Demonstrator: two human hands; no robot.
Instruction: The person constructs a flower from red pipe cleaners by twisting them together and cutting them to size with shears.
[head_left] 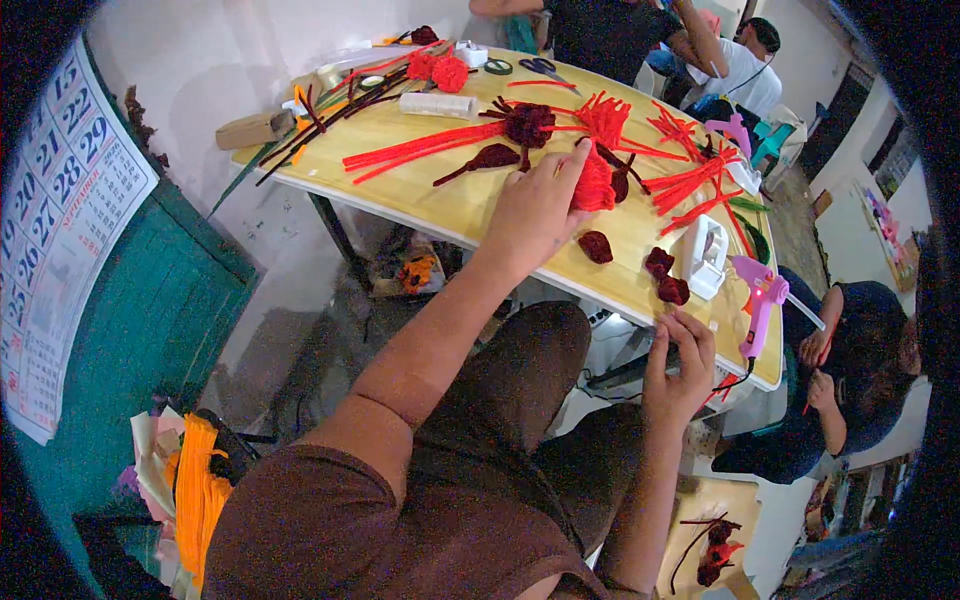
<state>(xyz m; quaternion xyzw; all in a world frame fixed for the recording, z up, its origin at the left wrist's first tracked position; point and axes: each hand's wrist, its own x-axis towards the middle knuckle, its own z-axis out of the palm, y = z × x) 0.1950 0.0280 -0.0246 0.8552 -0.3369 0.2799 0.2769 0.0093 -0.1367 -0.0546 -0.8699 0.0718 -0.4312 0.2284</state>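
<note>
My left hand [545,205] reaches over the yellow table [290,165], closed on a bright red fuzzy piece [598,188]. Around it lie a dark maroon flower [530,123], a maroon petal with a stem [492,160] and long red fuzzy sticks [400,155]. My right hand [678,365] is at the front edge, fingers loosely bent and apart, holding nothing visible. Just beyond it are small maroon pieces [672,290], a white plastic holder [705,255] and a pink glue gun [762,295] with a cord. A lone maroon petal [595,247] lies between my hands.
Scissors [540,70], tape rolls and a white thread spool [438,105] sit farther back. People [610,35] work at the back, another person [850,350] at the right. A calendar [60,220] hangs left. A board with flowers [705,500] is low right.
</note>
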